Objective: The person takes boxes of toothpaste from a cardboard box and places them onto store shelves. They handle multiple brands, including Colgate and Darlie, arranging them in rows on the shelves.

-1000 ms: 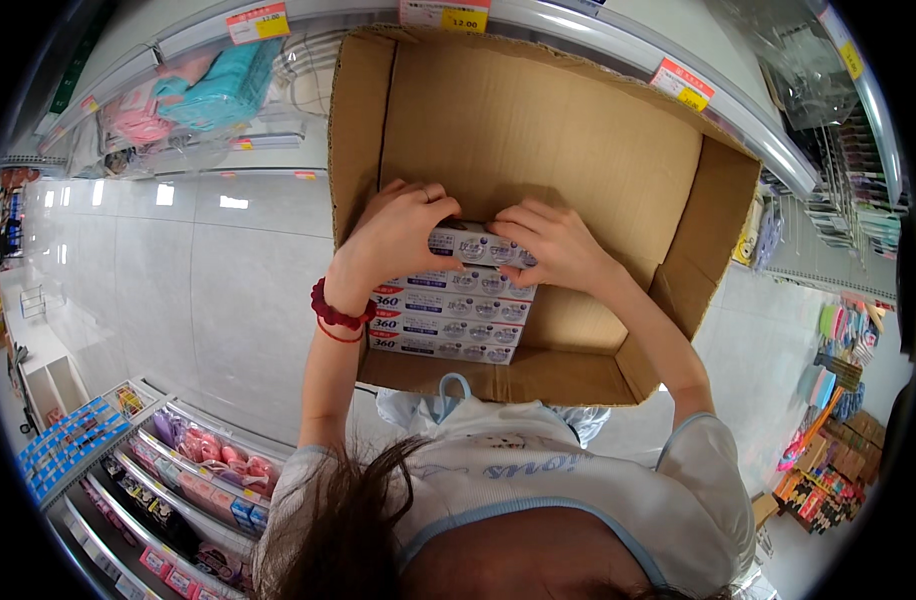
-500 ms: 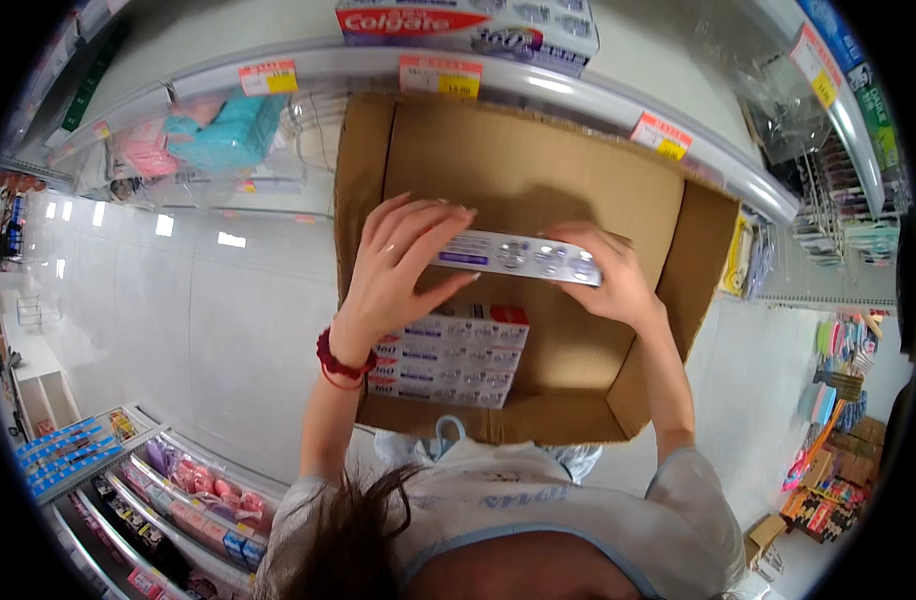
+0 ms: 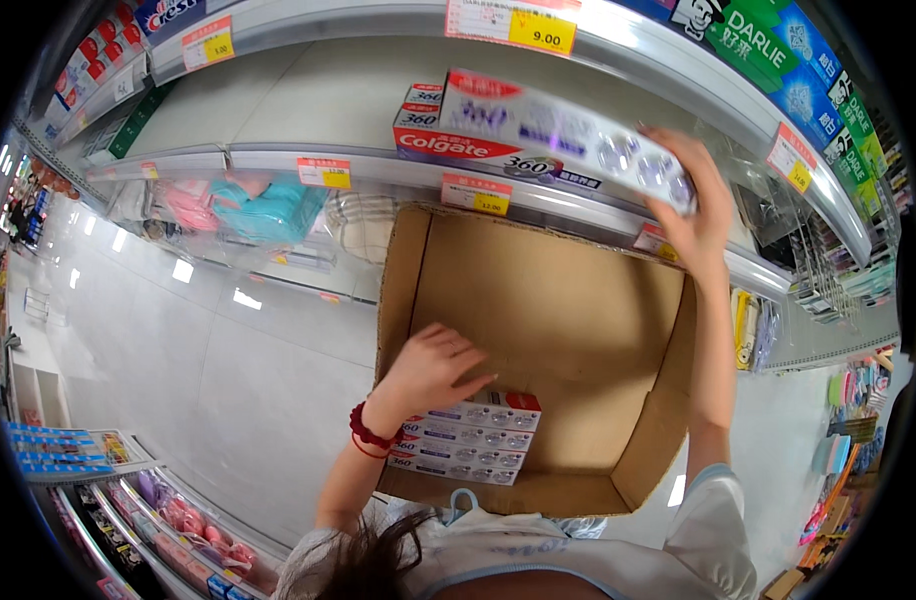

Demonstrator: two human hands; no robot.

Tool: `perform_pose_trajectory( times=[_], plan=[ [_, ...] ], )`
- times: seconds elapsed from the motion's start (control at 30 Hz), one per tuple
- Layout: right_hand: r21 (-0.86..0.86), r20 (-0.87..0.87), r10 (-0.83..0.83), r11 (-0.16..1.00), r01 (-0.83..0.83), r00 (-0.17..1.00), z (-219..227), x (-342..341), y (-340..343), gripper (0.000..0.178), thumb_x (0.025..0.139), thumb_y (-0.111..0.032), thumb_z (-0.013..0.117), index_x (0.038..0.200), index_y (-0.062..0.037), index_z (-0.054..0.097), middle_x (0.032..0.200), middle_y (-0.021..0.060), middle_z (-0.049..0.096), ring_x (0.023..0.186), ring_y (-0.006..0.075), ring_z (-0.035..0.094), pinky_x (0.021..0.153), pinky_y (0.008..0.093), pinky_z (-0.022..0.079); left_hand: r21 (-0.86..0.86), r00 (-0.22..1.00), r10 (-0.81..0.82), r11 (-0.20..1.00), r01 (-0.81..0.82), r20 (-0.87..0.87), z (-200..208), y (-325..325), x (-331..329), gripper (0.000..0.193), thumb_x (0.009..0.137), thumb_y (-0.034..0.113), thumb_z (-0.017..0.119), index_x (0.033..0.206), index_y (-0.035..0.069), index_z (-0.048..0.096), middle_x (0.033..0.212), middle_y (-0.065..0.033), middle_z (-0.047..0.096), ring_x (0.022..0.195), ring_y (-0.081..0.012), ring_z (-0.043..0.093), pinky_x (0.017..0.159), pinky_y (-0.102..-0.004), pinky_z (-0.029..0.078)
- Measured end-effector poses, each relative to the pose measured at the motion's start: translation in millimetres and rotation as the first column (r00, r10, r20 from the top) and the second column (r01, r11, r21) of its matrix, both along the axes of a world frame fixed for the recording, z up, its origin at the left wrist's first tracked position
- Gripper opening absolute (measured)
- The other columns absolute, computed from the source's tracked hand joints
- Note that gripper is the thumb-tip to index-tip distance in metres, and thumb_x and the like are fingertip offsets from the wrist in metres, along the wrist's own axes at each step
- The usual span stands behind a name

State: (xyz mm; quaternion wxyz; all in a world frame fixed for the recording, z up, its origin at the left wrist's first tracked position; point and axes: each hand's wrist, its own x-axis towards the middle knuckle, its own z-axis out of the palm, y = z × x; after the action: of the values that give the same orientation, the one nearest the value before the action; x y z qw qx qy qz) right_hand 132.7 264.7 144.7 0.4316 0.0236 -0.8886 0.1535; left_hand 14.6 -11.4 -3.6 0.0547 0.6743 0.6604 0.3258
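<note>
At the shelf edge, my right hand (image 3: 702,208) grips one end of a long white and red toothpaste box (image 3: 568,140), slightly blurred and tilted down to the right. Its far end hangs over or against other toothpaste boxes (image 3: 448,148) on the shelf; whether they touch I cannot tell. My left hand (image 3: 430,370) hovers in the cardboard carton (image 3: 548,290), fingers apart and holding nothing, just above a stack of several toothpaste boxes (image 3: 468,448) in the near left corner.
The carton stands against the white shelf (image 3: 278,100), whose front rail (image 3: 398,176) carries price tags. An upper shelf rail (image 3: 358,35) overhangs the boxes. Bagged pink and turquoise goods (image 3: 268,212) lie below on the left. Hanging packets crowd the right side.
My right hand has lifted the toothpaste box out from over the carton, up and forward to the shelf. My left hand has let go of it and dropped back toward the stack. The view has shifted.
</note>
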Motion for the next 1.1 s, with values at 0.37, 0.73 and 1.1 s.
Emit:
perform_pose_trajectory(
  times=[0.37, 0.73, 1.1],
  plan=[
    [-0.650, 0.356, 0.090, 0.739, 0.177, 0.930, -18.8, -100.3, 65.7, 0.066, 0.075, -0.034, 0.071, 0.125, 0.0012, 0.045, 0.125, 0.0149, 0.047, 0.113, 0.0237, 0.046, 0.097, 0.0309, 0.036, -0.141, 1.000, -0.013, 0.990, 0.013, 0.003, -9.3, -1.1, 0.5, 0.024, 0.074, 0.027, 0.068, 0.084, 0.006, 0.064, 0.080, -0.0079, 0.064, 0.078, -0.0246, 0.060, 0.076, -0.0339, 0.045],
    [-0.876, 0.263, 0.400, 0.481, 0.043, 0.878, -48.7, -106.6, 93.0, 0.048, 0.084, -0.031, 0.061, 0.119, 0.0007, 0.052, 0.118, 0.0103, 0.055, 0.107, 0.0171, 0.051, 0.093, 0.0271, 0.039, -0.179, 1.000, -0.011, 0.984, 0.011, -0.002, -10.6, 0.7, 0.8, 0.025, 0.073, 0.027, 0.068, 0.085, 0.005, 0.064, 0.080, -0.0086, 0.063, 0.079, -0.0253, 0.060, 0.078, -0.0348, 0.045],
    [-0.884, 0.218, 0.435, 0.468, -0.013, 0.874, -50.0, -109.9, 92.1, 0.039, 0.087, -0.025, 0.058, 0.117, -0.0004, 0.054, 0.109, 0.0072, 0.058, 0.098, 0.0130, 0.055, 0.084, 0.0256, 0.046, -0.220, 1.000, -0.010, 0.975, 0.016, 0.026, -8.3, 1.7, 0.4, 0.024, 0.073, 0.025, 0.068, 0.085, 0.005, 0.063, 0.079, -0.0085, 0.063, 0.078, -0.0253, 0.060, 0.077, -0.0344, 0.045]
  ],
)
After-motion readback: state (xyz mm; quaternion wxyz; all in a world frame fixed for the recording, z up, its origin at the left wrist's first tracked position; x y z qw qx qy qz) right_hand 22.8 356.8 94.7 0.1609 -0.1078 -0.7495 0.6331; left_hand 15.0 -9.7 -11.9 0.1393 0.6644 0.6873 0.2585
